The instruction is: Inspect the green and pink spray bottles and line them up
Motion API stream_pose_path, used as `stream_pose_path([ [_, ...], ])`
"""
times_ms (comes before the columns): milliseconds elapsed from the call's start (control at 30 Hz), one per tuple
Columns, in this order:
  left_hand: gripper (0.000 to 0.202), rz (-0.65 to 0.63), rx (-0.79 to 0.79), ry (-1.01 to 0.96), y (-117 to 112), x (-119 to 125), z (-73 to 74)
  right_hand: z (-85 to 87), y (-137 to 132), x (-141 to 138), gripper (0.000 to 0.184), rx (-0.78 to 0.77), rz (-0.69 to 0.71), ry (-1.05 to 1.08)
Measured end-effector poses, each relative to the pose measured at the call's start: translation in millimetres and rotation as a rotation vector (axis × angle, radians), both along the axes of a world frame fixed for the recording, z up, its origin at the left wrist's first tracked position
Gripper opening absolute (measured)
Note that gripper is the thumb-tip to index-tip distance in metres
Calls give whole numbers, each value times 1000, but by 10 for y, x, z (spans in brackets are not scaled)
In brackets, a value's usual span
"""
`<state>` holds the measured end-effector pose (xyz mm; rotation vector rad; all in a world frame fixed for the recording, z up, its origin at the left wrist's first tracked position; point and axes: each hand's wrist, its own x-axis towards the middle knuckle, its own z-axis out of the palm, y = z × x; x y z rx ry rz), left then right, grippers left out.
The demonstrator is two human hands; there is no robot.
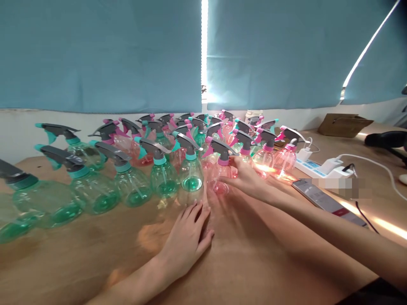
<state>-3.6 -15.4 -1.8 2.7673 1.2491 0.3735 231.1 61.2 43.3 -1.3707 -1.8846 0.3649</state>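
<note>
My right hand [246, 177] is at a pink spray bottle [219, 186] with a grey and pink trigger head. Its thumb lies across the bottle's front and the other fingers go round the far side, partly hidden. The bottle stands upright at the front of the group. My left hand [190, 233] rests palm down on the wooden table, fingers stretched out, holding nothing. Just beyond its fingertips is a green spray bottle [191, 176] with a turquoise collar. Another green spray bottle [163, 180] stands to the left of that one.
Several green bottles [95, 195] line the left, with more pink and green ones behind. On the right are a pink bottle [284, 161], a white power strip [318, 169] with chargers, a phone [327, 201] and a cardboard box [343, 125]. Blue blinds [101, 55] hang behind the table [248, 254].
</note>
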Motion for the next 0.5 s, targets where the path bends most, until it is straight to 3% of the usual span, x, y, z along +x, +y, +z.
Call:
stream_pose_path([
  [500,46,-3,-8,-21,-3,-19,7,48,317,-89,65,-34,9,13],
])
